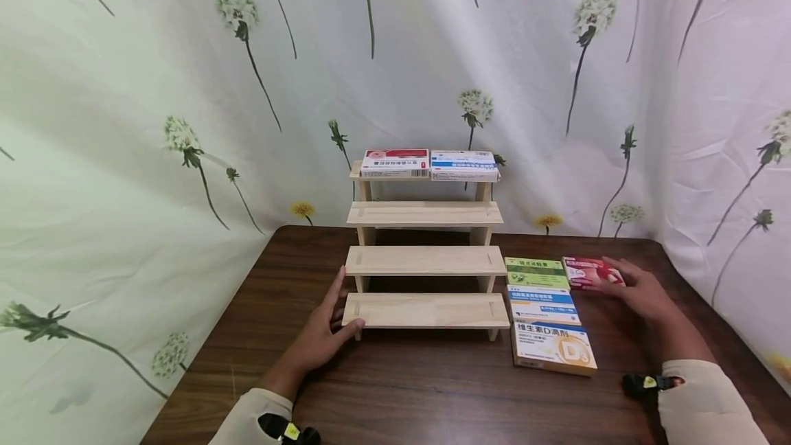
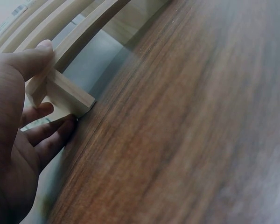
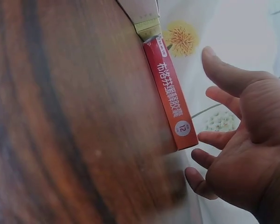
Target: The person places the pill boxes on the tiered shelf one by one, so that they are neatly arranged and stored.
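Observation:
A stepped wooden stand (image 1: 426,259) rises in the middle of the table in the head view. My left hand (image 1: 323,335) holds its lower left end. In the left wrist view the thumb lies on the front edge of the lowest step (image 2: 86,35), and other fingers reach round the end by its support (image 2: 67,95). My right hand (image 1: 636,294) is at the right end of a red medicine box (image 1: 583,272) lying flat. The right wrist view shows that hand with thumb and fingers spread, fingertips right beside the end of the box.
Left of the red box lie a green box (image 1: 536,272), a blue-and-white box (image 1: 544,304) and a vitamin D box (image 1: 553,345), in a column beside the stand. On the top step are a red-and-white box (image 1: 395,163) and another blue-and-white box (image 1: 463,165). A flowered curtain (image 1: 408,74) hangs behind.

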Demonstrator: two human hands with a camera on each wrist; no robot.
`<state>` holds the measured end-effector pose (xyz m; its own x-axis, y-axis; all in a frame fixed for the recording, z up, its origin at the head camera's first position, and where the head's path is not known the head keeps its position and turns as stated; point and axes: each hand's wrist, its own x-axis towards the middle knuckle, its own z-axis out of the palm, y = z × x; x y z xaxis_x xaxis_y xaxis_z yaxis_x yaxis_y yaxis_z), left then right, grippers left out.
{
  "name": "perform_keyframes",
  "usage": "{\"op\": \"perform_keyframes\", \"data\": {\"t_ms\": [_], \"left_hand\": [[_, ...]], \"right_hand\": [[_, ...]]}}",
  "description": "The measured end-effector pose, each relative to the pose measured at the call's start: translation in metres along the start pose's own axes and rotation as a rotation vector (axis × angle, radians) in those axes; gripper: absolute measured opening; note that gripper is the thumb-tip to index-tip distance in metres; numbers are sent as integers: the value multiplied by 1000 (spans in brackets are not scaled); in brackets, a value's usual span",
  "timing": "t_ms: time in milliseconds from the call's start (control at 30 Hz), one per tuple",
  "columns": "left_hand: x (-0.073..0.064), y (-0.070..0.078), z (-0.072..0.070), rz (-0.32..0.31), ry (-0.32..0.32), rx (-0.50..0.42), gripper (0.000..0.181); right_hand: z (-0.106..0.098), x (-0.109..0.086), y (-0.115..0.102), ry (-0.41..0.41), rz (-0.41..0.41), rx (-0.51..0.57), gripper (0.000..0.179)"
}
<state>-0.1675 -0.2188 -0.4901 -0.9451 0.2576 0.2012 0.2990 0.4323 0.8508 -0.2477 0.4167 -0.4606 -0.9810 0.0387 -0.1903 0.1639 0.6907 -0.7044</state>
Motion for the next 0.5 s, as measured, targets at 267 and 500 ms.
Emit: {"op": "perform_keyframes", "data": {"t_ms": [267, 500], "left_hand": [[1, 3, -1, -10, -2, 1, 104], [1, 1, -1, -19, -13, -5, 105]], "right_hand": [[3, -2, 4, -33, 14, 22, 103], [4, -2, 7, -60, 35, 5, 109]]}}
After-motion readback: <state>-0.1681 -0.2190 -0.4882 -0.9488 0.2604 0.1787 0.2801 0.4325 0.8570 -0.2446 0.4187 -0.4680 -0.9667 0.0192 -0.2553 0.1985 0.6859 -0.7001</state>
